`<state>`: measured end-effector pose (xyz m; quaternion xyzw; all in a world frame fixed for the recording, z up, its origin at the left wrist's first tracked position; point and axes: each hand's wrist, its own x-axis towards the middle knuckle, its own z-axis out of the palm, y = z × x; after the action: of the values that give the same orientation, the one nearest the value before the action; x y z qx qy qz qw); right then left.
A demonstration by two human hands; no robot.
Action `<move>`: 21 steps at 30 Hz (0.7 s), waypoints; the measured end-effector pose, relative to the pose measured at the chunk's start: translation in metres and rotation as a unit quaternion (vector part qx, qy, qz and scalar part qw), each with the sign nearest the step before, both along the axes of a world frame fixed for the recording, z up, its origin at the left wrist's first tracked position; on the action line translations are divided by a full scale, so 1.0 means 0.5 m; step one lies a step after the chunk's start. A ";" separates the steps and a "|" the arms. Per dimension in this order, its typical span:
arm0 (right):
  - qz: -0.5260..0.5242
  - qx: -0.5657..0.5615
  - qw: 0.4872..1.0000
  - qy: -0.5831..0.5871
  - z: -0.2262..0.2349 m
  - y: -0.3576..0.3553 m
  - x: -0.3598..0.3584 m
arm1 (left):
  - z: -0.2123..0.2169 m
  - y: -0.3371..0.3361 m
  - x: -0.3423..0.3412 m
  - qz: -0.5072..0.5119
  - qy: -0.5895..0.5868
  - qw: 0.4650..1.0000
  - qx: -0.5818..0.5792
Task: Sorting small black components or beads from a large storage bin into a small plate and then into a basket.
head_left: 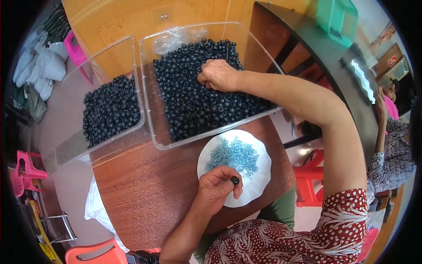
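Nearest you, your left hand is curled closed, pinching a single black bead between thumb and forefinger, just over the near rim of the white plate. The plate sits at the near right edge of the round wooden table and carries a loose heap of small pale-blue rings towards its far side.

Just beyond the plate, touching or nearly touching it, stands a clear plastic bin filled with black beads. Your right hand rests knuckles-up in that pile near the bin's far side, fingers bent down among the beads; you cannot tell whether it grips any. Your right forearm crosses over the bin's right wall.

To the left, a second clear bin overhangs the table's left edge and holds a smaller heap of black beads.

Further out, pink plastic stools stand on the floor at left, white sacks lie at far left, a green plastic basket sits on a dark table at far right, and another person's patterned sleeve shows at the right edge.
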<state>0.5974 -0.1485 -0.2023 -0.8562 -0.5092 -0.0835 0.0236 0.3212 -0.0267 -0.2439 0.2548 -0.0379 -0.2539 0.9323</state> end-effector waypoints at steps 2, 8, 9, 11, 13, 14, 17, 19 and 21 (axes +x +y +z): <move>-0.018 0.000 1.000 0.010 0.001 0.003 -0.002 | -0.002 0.001 0.000 0.005 -0.002 1.000 -0.005; -0.070 0.179 0.955 0.226 0.062 -0.011 -0.032 | 0.000 0.003 0.003 0.003 -0.016 1.000 -0.022; -0.085 0.240 0.924 0.286 0.078 -0.014 -0.046 | 0.002 0.004 0.003 0.008 -0.007 1.000 -0.019; -0.114 0.244 0.902 0.338 0.109 -0.028 -0.079 | 0.004 0.003 0.003 0.010 -0.002 1.000 -0.019; -0.149 0.333 0.812 0.455 0.135 -0.026 -0.129 | 0.005 0.008 0.000 0.030 0.012 0.999 -0.020; -0.154 0.319 0.818 0.453 0.147 -0.036 -0.148 | 0.006 0.008 -0.001 0.031 0.009 0.999 -0.021; -0.153 0.348 0.808 0.451 0.196 -0.051 -0.243 | 0.007 0.007 0.000 0.048 -0.014 0.998 -0.025; -0.151 0.396 0.772 0.473 0.210 -0.060 -0.302 | 0.005 0.008 0.001 0.058 -0.026 0.998 -0.027; -0.150 0.422 0.745 0.494 0.215 -0.071 -0.353 | 0.009 0.012 -0.001 0.054 -0.038 0.998 -0.025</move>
<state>0.4211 -0.1839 -0.0946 -0.7458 -0.2037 0.1429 0.6180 0.3209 -0.0205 -0.2395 0.2428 -0.0659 -0.1924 0.9485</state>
